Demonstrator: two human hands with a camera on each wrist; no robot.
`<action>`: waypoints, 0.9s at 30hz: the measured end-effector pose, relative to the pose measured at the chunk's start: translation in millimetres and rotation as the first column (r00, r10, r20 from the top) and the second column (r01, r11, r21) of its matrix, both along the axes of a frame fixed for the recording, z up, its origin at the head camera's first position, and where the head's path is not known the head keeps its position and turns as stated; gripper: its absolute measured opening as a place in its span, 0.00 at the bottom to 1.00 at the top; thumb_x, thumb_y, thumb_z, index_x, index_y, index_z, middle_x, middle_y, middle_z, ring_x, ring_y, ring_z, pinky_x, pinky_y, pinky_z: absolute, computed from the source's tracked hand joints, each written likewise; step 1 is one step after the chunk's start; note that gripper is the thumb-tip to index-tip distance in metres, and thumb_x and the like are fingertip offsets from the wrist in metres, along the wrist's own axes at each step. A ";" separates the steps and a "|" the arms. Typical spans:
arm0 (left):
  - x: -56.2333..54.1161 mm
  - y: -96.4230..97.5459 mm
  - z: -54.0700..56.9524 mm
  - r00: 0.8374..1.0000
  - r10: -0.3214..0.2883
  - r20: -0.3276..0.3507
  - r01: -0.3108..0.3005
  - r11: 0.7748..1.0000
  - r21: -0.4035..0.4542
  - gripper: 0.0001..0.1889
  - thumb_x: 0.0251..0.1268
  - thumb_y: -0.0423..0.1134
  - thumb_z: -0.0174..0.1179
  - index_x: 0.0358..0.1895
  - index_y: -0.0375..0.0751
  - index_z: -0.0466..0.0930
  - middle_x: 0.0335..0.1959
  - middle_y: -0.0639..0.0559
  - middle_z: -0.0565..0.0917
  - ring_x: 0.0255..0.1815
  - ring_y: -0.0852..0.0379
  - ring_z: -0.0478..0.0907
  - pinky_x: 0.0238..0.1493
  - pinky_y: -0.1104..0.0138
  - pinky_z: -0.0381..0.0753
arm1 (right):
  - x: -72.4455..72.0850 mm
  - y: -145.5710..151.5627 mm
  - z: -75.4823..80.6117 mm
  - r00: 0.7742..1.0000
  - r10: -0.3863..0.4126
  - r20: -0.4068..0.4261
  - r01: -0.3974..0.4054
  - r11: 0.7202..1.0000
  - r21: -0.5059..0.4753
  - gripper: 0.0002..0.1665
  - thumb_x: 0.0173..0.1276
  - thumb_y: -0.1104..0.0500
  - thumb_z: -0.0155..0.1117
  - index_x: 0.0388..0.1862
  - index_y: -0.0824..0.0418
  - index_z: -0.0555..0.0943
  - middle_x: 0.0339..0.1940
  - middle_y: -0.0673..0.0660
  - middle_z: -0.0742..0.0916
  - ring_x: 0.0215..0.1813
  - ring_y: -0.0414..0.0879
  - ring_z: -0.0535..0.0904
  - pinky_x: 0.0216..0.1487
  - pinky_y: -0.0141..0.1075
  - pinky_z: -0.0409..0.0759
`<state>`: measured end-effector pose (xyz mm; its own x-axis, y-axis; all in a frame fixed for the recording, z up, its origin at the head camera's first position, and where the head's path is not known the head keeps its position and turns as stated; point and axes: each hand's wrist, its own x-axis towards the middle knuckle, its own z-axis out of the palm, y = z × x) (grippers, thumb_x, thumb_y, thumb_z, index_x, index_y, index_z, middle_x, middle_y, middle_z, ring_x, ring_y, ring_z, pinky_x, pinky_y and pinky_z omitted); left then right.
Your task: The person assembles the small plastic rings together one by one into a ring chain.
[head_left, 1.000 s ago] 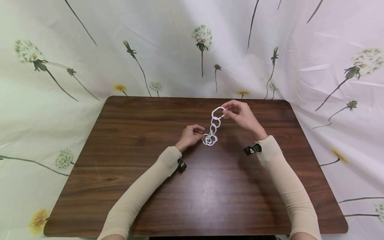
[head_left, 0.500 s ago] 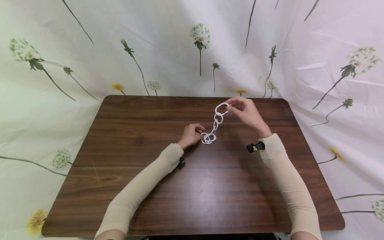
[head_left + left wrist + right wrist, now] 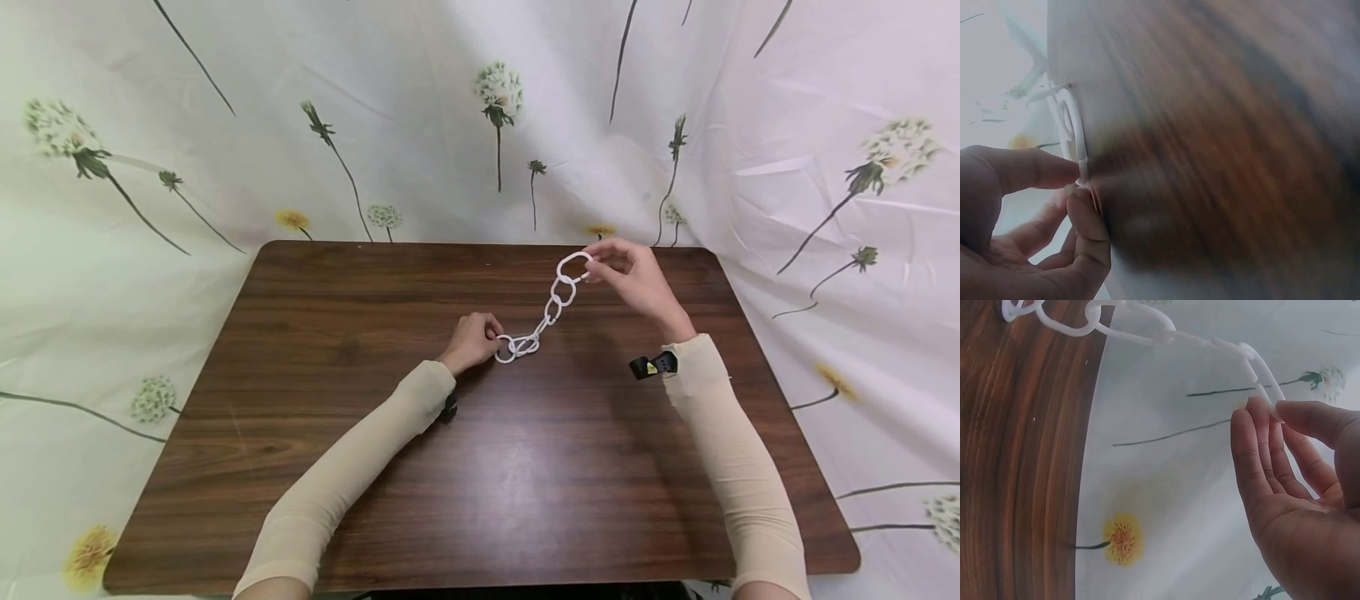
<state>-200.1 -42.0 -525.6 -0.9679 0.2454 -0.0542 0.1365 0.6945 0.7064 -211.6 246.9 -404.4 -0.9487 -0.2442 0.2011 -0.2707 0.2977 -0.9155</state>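
A chain of several white plastic links (image 3: 563, 291) slants up from the tabletop between the two hands. My right hand (image 3: 633, 279) pinches the link at its raised end between thumb and fingers; in the right wrist view this end link (image 3: 1266, 375) shows a small gap in its side. Low over the table, my left hand (image 3: 472, 340) pinches the end link at the other end (image 3: 506, 349). The left wrist view has thumb and forefinger meeting on that white link (image 3: 1074, 125). The links beside the left hand overlap and lie on or close to the wood.
The brown wood-grain table (image 3: 300, 350) has rounded corners. Behind and beside it hangs a white cloth (image 3: 420, 100) printed with dandelions. A black strap with a camera (image 3: 654, 365) sits at the right wrist.
My right hand has moved right and slightly up, drawing the chain out from the small pile. The left hand stays nearly in place, and its end link now stands apart from the bunch.
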 end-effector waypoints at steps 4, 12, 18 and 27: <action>-1.8 -3.5 -0.8 1.000 0.004 -0.011 -0.004 1.000 -0.002 0.04 0.58 0.32 0.67 0.36 0.38 0.87 0.32 0.47 0.88 0.35 0.53 0.83 0.37 0.72 0.78 | 0.3 7.3 0.8 1.000 -0.022 0.013 0.022 0.999 -0.026 0.17 0.75 0.64 0.66 0.58 0.73 0.81 0.41 0.49 0.88 0.40 0.46 0.90 0.43 0.29 0.91; -5.7 -16.9 2.0 0.999 0.028 0.023 -0.029 0.999 0.017 0.03 0.59 0.32 0.67 0.36 0.37 0.85 0.33 0.44 0.90 0.34 0.53 0.85 0.35 0.73 0.79 | 0.3 21.6 0.1 0.999 -0.036 -0.014 0.035 0.996 -0.082 0.18 0.74 0.68 0.66 0.58 0.76 0.80 0.37 0.45 0.88 0.38 0.42 0.89 0.42 0.28 0.91; -6.2 -28.7 4.9 0.995 0.061 0.077 -0.066 0.995 0.072 0.05 0.62 0.31 0.66 0.39 0.34 0.84 0.32 0.43 0.89 0.21 0.61 0.81 0.26 0.76 0.79 | -2.3 29.4 -4.8 0.999 -0.041 -0.027 0.038 0.994 -0.103 0.11 0.73 0.70 0.66 0.52 0.74 0.81 0.36 0.49 0.88 0.34 0.38 0.88 0.39 0.27 0.90; -10.4 -45.2 3.5 0.984 0.092 0.155 -0.123 0.971 0.206 0.09 0.67 0.29 0.60 0.48 0.30 0.83 0.36 0.39 0.90 0.25 0.57 0.87 0.28 0.69 0.91 | -3.5 39.8 -12.0 0.997 -0.066 -0.028 0.061 0.987 -0.148 0.07 0.72 0.71 0.65 0.47 0.66 0.84 0.35 0.48 0.88 0.34 0.41 0.88 0.38 0.27 0.90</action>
